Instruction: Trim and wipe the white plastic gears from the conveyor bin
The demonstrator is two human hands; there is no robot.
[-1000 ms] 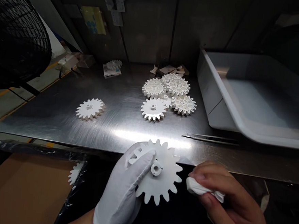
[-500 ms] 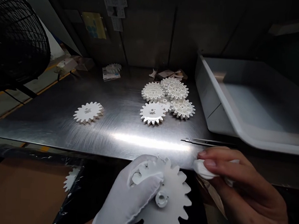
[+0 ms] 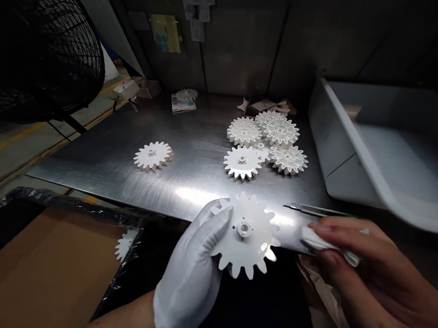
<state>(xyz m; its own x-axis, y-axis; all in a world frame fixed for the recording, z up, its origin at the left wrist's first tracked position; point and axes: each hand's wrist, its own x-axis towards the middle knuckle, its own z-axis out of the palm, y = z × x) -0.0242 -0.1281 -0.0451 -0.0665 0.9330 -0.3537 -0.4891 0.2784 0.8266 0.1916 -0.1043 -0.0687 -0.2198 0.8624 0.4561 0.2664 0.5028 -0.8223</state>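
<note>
My left hand [image 3: 193,267], in a white glove, grips a white plastic gear [image 3: 247,234] by its left edge and holds it flat-face up over the front edge of the steel table [image 3: 110,161]. Just right of the gear, my bare right hand [image 3: 368,279] pinches a small white wad of cloth [image 3: 326,244], close to the gear's teeth. Several more white gears [image 3: 265,140] lie in a cluster at the middle of the table. A single gear [image 3: 152,155] lies apart on the left.
A large grey plastic tub [image 3: 374,145] stands at the right. Thin metal tweezers [image 3: 313,209] lie by the table's front edge. A black fan [image 3: 43,47] stands at the left. Below, a cardboard box lined with black plastic [image 3: 47,262] holds a gear [image 3: 125,243].
My left hand has raised the gear and turned it flatter, back up to the table edge. The right hand with the cloth has stayed beside it.
</note>
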